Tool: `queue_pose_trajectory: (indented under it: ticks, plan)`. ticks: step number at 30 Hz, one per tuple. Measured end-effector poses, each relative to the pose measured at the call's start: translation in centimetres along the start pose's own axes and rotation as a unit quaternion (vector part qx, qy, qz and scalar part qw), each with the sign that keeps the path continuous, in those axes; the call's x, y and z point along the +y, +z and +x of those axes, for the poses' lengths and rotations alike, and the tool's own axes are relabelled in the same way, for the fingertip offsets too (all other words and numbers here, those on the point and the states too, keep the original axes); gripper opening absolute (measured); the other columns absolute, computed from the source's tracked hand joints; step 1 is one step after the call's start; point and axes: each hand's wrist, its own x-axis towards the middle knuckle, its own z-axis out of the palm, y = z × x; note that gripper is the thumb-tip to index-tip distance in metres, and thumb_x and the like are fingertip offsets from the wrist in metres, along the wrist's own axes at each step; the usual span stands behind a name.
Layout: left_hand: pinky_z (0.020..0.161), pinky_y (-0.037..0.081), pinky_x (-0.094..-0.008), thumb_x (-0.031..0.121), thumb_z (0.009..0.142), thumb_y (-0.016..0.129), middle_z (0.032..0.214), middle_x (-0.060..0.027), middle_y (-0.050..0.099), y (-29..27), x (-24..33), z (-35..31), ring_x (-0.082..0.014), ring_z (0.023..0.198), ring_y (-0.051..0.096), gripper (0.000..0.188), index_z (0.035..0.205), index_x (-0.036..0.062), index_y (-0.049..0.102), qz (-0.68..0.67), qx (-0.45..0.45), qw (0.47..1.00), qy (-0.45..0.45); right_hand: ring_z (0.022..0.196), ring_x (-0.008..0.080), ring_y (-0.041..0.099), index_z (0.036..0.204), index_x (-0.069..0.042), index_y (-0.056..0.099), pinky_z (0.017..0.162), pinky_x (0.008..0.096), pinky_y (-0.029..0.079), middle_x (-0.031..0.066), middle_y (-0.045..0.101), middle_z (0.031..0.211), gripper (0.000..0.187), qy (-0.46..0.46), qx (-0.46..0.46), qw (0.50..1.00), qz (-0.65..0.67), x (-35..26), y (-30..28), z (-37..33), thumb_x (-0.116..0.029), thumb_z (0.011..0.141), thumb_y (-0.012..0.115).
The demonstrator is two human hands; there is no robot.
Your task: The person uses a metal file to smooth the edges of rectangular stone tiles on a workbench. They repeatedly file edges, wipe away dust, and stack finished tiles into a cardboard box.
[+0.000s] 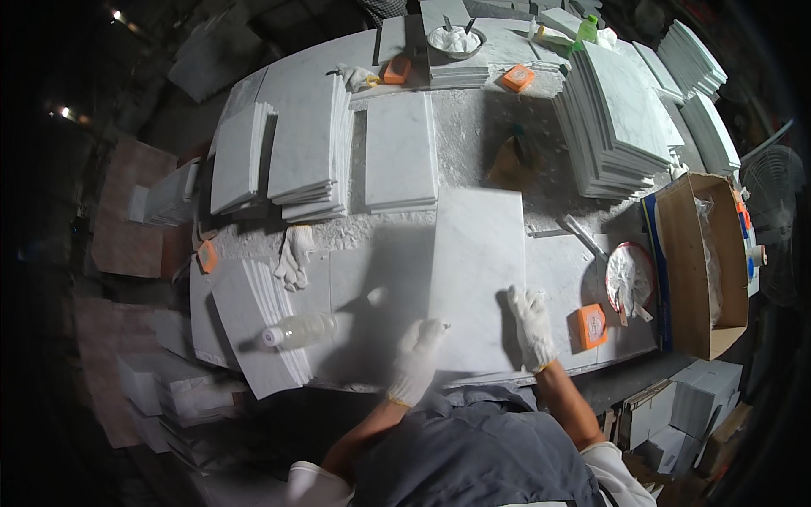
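Observation:
A white, faintly veined marble tile [477, 270] is in front of me, its long sides pointing away. My left hand [418, 359], in a white knit glove, grips its left edge near the close corner. On the opposite edge, my right hand [532, 328], gloved the same way, holds the tile with its fingers along the side. The thumbs and fingertips are partly hidden. A clear bottle with a white cap [300, 330] lies left of my left hand. An orange block [592, 326] is right of my right hand.
Marble tile stacks [308, 148] stand at the back left, with a taller stack [612, 114] at right. Fanned tiles [258, 325] lie at left. A red-rimmed dish [630, 275] holds white paste beside a cardboard box [701, 266]. A paste bowl [455, 40] sits far back.

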Motion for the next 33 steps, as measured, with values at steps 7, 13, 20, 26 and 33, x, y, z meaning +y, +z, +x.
queue_pose_trajectory:
  ticks: [7, 13, 20, 26, 33]
  plan:
    - [0.094, 0.053, -0.0309, 0.016, 0.11, 0.049, 0.11, -0.0107, 0.066, 2.9, 0.3, 6.7, -0.0198, 0.104, 0.065, 0.027, 0.13, -0.0003, 0.056, -0.03, 0.066, 0.973, 0.218, 0.083, 0.0034, 0.05, 0.108, -0.003, 0.069, 0.076, 0.0239, 0.044, -0.0073, 0.061, 0.092, 0.033, -0.069, -0.023, 0.979, 0.19, -4.6, -1.1, 17.9, -0.035, 0.103, 0.066]
    - [0.1, 0.049, -0.0537, 0.034, 0.084, 0.076, 0.12, -0.0133, 0.063, 5.2, -2.0, 7.7, -0.035, 0.111, 0.062, 0.053, 0.125, 0.0042, 0.061, 0.375, 0.033, 0.8, 0.467, 0.083, 0.002, 0.049, 0.11, -0.004, 0.07, 0.075, 0.022, 0.043, -0.009, 0.06, 0.092, 0.035, -0.036, -0.009, 0.992, 0.118, -3.7, 0.4, 30.5, -0.038, 0.101, 0.068]
    - [0.099, 0.048, -0.052, 0.028, 0.073, 0.083, 0.117, -0.016, 0.065, 5.3, -2.3, 10.1, -0.0351, 0.109, 0.062, 0.05, 0.114, 0.0008, 0.069, 0.384, -0.021, 0.795, 0.469, 0.083, 0.0031, 0.053, 0.112, -0.004, 0.07, 0.075, 0.0224, 0.045, -0.0066, 0.063, 0.093, 0.038, 0.025, -0.033, 0.989, 0.141, -1.6, 2.1, 35.1, -0.04, 0.101, 0.068]
    - [0.092, 0.049, -0.0513, 0.025, 0.074, 0.082, 0.111, -0.0151, 0.066, 5.4, -2.2, 10.0, -0.0343, 0.104, 0.062, 0.047, 0.112, 0.0016, 0.069, 0.356, -0.015, 0.812, 0.462, 0.082, 0.0023, 0.053, 0.116, -0.006, 0.071, 0.073, 0.0221, 0.045, -0.007, 0.064, 0.091, 0.04, 0.051, -0.055, 0.986, 0.146, -0.4, 3.4, 35.5, -0.042, 0.101, 0.067]
    - [0.089, 0.049, -0.0492, 0.024, 0.074, 0.081, 0.11, -0.0149, 0.067, 5.1, -1.4, 10.2, -0.0346, 0.101, 0.062, 0.044, 0.11, 0.0014, 0.069, 0.371, -0.08, 0.823, 0.424, 0.092, 0.0065, 0.056, 0.117, -0.005, 0.07, 0.083, 0.0246, 0.046, -0.0045, 0.066, 0.098, 0.042, 0.002, -0.028, 0.995, 0.093, 0.9, 3.9, 36.1, -0.044, 0.102, 0.065]
